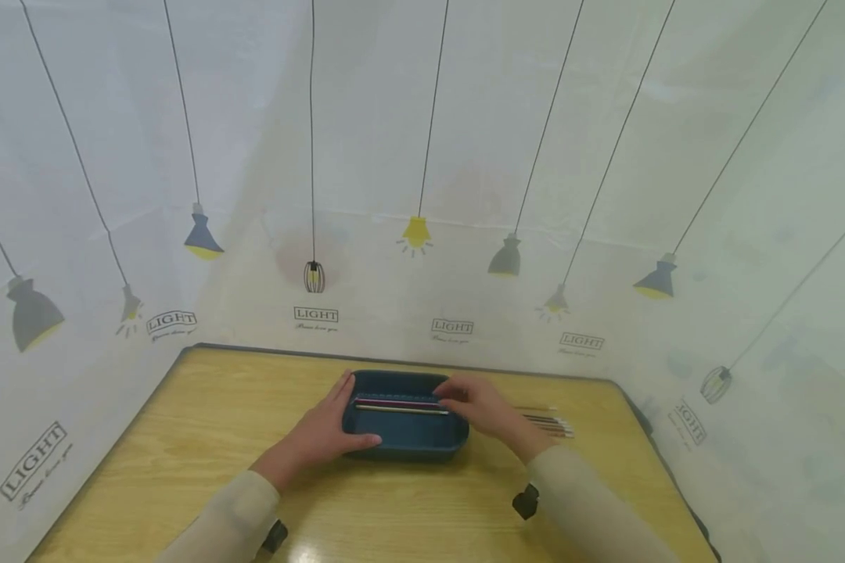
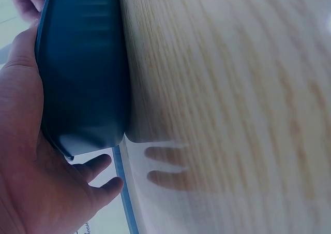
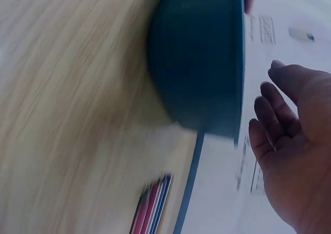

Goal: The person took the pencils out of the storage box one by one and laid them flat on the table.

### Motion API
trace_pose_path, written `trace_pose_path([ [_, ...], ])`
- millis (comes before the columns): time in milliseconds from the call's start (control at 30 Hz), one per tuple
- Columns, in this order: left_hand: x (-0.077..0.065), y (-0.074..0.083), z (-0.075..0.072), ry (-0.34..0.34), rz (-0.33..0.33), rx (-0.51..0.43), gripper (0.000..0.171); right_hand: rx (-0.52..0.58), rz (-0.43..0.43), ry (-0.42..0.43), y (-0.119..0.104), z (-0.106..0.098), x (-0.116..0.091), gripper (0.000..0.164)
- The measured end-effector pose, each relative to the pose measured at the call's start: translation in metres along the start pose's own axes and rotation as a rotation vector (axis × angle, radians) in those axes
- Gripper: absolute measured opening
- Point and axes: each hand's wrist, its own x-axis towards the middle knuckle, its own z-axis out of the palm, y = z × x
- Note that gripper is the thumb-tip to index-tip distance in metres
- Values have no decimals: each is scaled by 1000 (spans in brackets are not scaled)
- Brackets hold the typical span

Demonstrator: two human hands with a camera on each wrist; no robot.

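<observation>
A dark blue plastic box [image 1: 407, 451] sits on the table. Inside it, a purple pencil [image 1: 394, 403] and a pale pencil [image 1: 403, 410] lie lengthwise, side by side. My left hand [image 1: 322, 428] rests against the box's left end, its fingers extended along that side and its thumb over the front rim. Over the right end hovers my right hand [image 1: 482, 405], close to the pencils' right ends. In the right wrist view, its fingers [image 3: 269, 112] are loosely bent with the thumb apart and nothing between them.
Several thin pencils [image 1: 551, 426] lie in a bunch on the wooden table [image 1: 246, 407], just right of the box and partly behind my right forearm. White sheeting [image 1: 373, 313] printed with hanging lamps encloses the table's back and sides.
</observation>
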Motion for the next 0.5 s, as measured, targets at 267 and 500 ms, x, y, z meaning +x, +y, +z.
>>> trace_pose_path([
  [267, 3, -3, 1, 3, 1, -4, 135, -26, 0, -90, -12, 28, 36, 25],
  [500, 2, -3, 0, 9, 6, -10, 134, -117, -29, -143, -7, 52, 59, 26],
])
